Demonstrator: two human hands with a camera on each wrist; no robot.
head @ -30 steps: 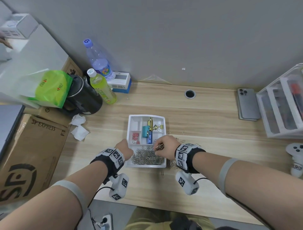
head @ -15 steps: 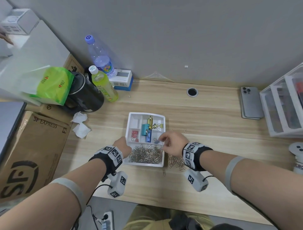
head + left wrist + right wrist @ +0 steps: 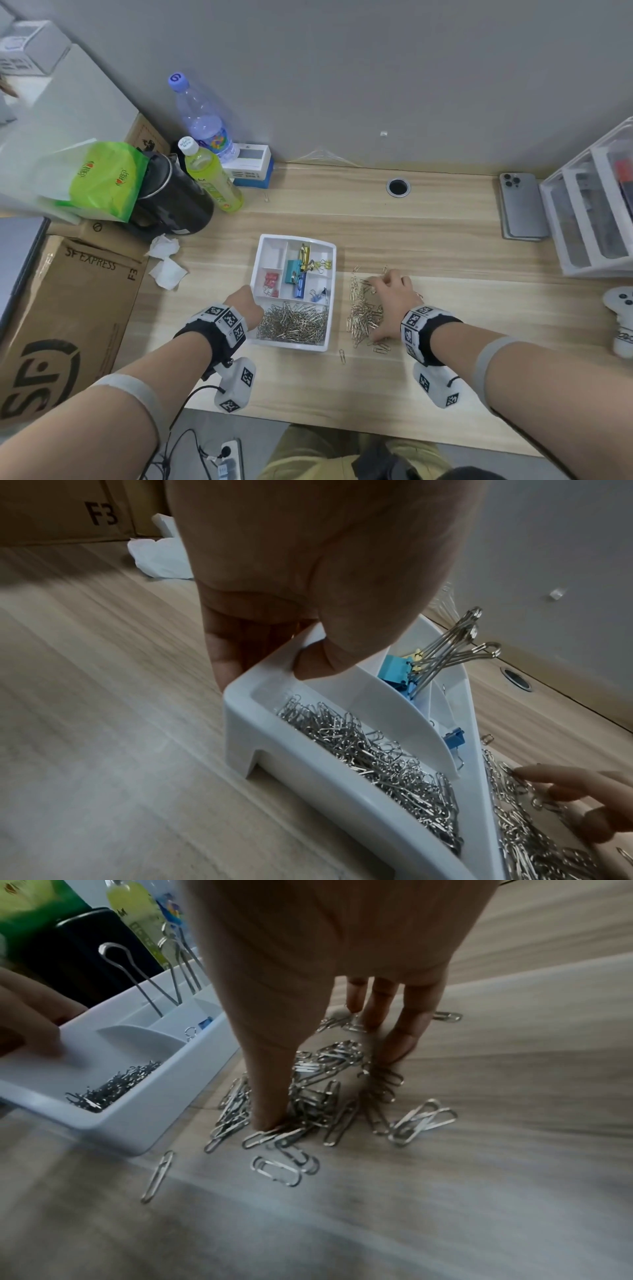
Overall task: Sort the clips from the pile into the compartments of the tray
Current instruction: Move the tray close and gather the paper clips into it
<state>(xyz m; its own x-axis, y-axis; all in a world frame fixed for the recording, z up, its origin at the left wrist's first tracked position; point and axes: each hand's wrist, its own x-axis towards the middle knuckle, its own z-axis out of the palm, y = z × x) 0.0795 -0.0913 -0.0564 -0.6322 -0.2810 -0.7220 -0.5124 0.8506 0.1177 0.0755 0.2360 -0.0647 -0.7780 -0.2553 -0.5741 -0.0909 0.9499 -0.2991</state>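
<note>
A white compartment tray (image 3: 291, 345) sits mid-table. Its front compartment is full of silver paper clips (image 3: 294, 323); the back ones hold teal, yellow, red and small blue binder clips (image 3: 294, 270). My left hand (image 3: 246, 305) grips the tray's left rim, with the thumb (image 3: 318, 664) inside and the fingers outside. Right of the tray lies the pile of paper clips (image 3: 363, 311). My right hand (image 3: 387, 301) is spread over it, the thumb (image 3: 270, 1096) and straight fingers (image 3: 407, 1031) touching clips and holding none.
Stray clips (image 3: 342, 356) lie in front of the tray. Bottles (image 3: 212, 178), a black jug (image 3: 174, 205), a green bag and tissues (image 3: 168, 270) crowd the back left. A phone (image 3: 522, 205), a white drawer unit (image 3: 592, 212) and a controller (image 3: 621, 318) stand at the right.
My right hand left the tray's front compartment, moved right and came down on the pile on the table. My left hand stayed on the tray's left rim.
</note>
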